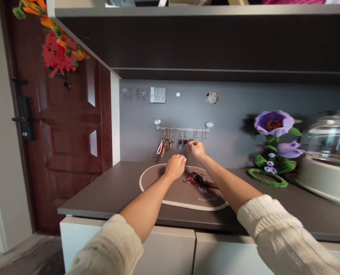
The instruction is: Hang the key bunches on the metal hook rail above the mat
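Note:
My right hand (197, 149) is raised to the wall rail (184, 129), its fingers pinched close beside the black-headed keys (185, 141) that hang from a hook. Whatever it pinches is too small to make out. Lower and to the left, my left hand (176, 167) hovers above the mat with curled fingers; its back hides anything inside. More keys (170, 143) hang at the rail's left part, with a pink strap (160, 147) and a brown tag (164, 149). A heap of keys (197, 179) with red and black pieces lies on the brown mat (155, 181), partly behind my right forearm.
Purple artificial flowers (274, 123) stand on the counter (107, 187) at right, beside a clear-domed white appliance (330, 168). A dark shelf (204, 46) overhangs the counter. Wall switches (157, 95) sit above the rail. At left is a brown door (52, 152).

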Tool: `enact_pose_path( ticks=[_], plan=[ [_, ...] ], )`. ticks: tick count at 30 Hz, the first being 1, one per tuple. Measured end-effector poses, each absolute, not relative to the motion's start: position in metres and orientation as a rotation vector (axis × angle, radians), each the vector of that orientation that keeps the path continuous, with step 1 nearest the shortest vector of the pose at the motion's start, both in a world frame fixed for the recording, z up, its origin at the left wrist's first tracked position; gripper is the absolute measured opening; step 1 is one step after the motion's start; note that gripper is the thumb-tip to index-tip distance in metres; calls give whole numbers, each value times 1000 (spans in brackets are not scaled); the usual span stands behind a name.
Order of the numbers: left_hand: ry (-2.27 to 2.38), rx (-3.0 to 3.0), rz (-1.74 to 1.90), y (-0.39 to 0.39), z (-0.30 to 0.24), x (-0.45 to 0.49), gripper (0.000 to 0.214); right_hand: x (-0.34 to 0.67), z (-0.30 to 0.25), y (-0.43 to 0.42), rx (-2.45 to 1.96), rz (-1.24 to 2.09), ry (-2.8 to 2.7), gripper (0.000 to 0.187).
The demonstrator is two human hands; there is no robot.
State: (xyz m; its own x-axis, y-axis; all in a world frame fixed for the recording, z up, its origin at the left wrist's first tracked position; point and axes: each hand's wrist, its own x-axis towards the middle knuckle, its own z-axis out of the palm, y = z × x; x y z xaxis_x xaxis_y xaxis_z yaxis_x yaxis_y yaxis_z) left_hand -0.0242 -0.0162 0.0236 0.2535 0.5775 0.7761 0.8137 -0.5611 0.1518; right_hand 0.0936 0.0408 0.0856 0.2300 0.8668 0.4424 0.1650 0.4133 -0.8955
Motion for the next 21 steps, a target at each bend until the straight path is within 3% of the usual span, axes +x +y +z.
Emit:
enact_pose_path(
  ticks=[21],
  plan=[
    [-1215, -2597, -1169, -31, 20, -35, 20, 143, 27, -48, -1095, 170, -1689, 12]
  ],
)
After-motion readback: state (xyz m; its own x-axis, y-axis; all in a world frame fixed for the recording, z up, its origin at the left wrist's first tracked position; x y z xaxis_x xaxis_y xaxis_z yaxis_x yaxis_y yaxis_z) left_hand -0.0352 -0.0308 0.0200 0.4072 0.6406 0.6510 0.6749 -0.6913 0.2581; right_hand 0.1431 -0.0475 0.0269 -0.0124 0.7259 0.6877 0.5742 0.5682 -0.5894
